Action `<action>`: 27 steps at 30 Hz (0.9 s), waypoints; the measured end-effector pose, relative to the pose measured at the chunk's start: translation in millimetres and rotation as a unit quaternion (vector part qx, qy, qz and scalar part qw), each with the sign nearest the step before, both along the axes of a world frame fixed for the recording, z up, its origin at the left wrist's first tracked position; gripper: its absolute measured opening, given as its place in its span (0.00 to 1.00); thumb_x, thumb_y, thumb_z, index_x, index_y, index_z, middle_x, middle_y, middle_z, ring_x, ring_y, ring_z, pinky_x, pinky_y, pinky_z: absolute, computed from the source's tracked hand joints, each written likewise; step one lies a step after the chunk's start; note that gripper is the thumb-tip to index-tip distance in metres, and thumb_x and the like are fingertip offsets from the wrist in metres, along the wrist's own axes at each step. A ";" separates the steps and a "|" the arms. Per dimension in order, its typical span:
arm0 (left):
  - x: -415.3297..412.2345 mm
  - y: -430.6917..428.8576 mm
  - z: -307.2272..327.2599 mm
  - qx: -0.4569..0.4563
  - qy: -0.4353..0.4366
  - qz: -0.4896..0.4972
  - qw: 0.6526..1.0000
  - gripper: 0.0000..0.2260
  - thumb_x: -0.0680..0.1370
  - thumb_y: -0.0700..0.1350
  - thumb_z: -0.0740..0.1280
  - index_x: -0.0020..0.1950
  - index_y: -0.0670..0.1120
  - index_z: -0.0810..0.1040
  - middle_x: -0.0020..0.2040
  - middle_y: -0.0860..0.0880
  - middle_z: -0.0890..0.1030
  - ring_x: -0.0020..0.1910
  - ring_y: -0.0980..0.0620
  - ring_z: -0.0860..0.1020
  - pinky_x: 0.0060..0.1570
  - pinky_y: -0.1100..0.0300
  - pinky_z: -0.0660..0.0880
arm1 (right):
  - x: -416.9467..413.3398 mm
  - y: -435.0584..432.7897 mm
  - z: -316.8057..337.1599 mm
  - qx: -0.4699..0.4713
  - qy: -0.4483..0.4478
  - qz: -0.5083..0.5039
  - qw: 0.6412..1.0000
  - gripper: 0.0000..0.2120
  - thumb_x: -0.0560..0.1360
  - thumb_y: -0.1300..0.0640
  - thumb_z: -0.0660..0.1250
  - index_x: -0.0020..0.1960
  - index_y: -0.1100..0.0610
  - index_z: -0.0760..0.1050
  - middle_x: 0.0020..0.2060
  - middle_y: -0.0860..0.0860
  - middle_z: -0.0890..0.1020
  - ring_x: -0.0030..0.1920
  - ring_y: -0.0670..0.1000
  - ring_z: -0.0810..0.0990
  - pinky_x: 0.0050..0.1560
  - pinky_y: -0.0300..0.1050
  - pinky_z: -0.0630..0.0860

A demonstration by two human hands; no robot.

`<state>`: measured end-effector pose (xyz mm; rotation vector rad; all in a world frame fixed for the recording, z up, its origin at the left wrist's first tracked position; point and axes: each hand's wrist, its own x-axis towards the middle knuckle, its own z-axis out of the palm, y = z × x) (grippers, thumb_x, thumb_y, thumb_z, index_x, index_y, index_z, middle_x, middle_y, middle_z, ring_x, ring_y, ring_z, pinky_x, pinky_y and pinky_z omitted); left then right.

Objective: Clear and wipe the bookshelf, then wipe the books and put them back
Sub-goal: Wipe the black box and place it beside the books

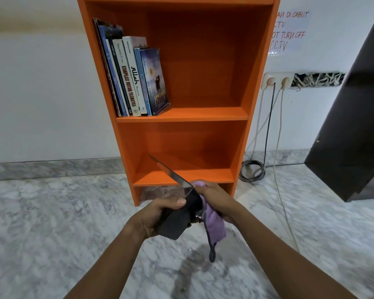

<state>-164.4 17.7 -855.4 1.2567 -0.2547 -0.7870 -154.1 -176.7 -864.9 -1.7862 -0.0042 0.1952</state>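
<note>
While my left hand [160, 216] grips the thin, dark, flat book [175, 222] by its near end, my right hand [214, 198] curls round a soft purple cloth [214, 223] pressed against its right face. I judge this to be the book-wiping step. Next it should go up beyond my fingers, beside the row of upright books [134, 78] in the orange wooden bookshelf [181, 115]. Seen edge-on, its cover is unreadable.

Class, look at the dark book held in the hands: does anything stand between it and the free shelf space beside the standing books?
Nothing visible does. The left hand holds the dark book before the bookshelf; the right hand presses the purple cloth against it. Space right of the standing books lies open.
</note>
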 end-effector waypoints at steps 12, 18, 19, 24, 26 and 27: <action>2.3 -9.7 2.8 -0.139 0.056 0.035 0.988 0.22 0.80 0.55 0.67 0.65 0.40 0.80 0.60 0.40 0.81 0.60 0.45 0.79 0.65 0.52 0.72 | -12.2 19.6 -9.5 -0.031 -0.204 -0.096 0.974 0.09 0.83 0.52 0.65 0.59 0.49 0.82 0.55 0.41 0.83 0.59 0.41 0.79 0.62 0.41 0.75; 3.5 2.9 2.3 -0.193 0.029 0.053 0.979 0.15 0.80 0.41 0.60 0.54 0.38 0.85 0.53 0.38 0.84 0.53 0.44 0.84 0.53 0.55 0.81 | -20.7 34.8 7.2 -0.074 -0.286 0.011 0.955 0.14 0.84 0.57 0.62 0.67 0.51 0.79 0.65 0.43 0.80 0.68 0.43 0.75 0.69 0.43 0.71; 4.5 6.0 3.4 -0.165 -0.002 0.063 0.984 0.12 0.77 0.42 0.67 0.55 0.38 0.85 0.55 0.37 0.84 0.55 0.42 0.84 0.53 0.54 0.80 | -20.9 37.3 11.3 -0.075 -0.292 0.028 0.953 0.15 0.83 0.57 0.62 0.68 0.52 0.79 0.66 0.43 0.79 0.69 0.43 0.74 0.70 0.43 0.71; 4.0 7.9 3.5 -0.065 -0.094 0.026 0.993 0.26 0.73 0.36 0.70 0.71 0.39 0.72 0.68 0.37 0.78 0.68 0.38 0.76 0.65 0.48 0.74 | -15.3 47.1 33.9 -0.072 -0.288 0.085 0.951 0.16 0.84 0.56 0.62 0.70 0.45 0.76 0.73 0.42 0.72 0.75 0.39 0.67 0.74 0.44 0.66; -2.9 2.9 3.5 -0.064 -0.086 -0.001 0.994 0.28 0.72 0.35 0.70 0.72 0.41 0.71 0.68 0.38 0.78 0.69 0.38 0.75 0.69 0.44 0.71 | -10.1 49.8 37.5 -0.080 -0.297 0.078 0.948 0.16 0.85 0.54 0.61 0.71 0.45 0.75 0.74 0.42 0.71 0.76 0.41 0.64 0.75 0.45 0.63; -7.0 0.9 5.5 -0.065 -0.075 -0.021 0.995 0.28 0.71 0.36 0.70 0.72 0.41 0.71 0.68 0.38 0.78 0.69 0.37 0.75 0.71 0.44 0.70 | -7.3 50.8 38.3 -0.083 -0.301 0.069 0.947 0.16 0.84 0.54 0.61 0.71 0.46 0.75 0.74 0.43 0.71 0.77 0.41 0.64 0.75 0.46 0.63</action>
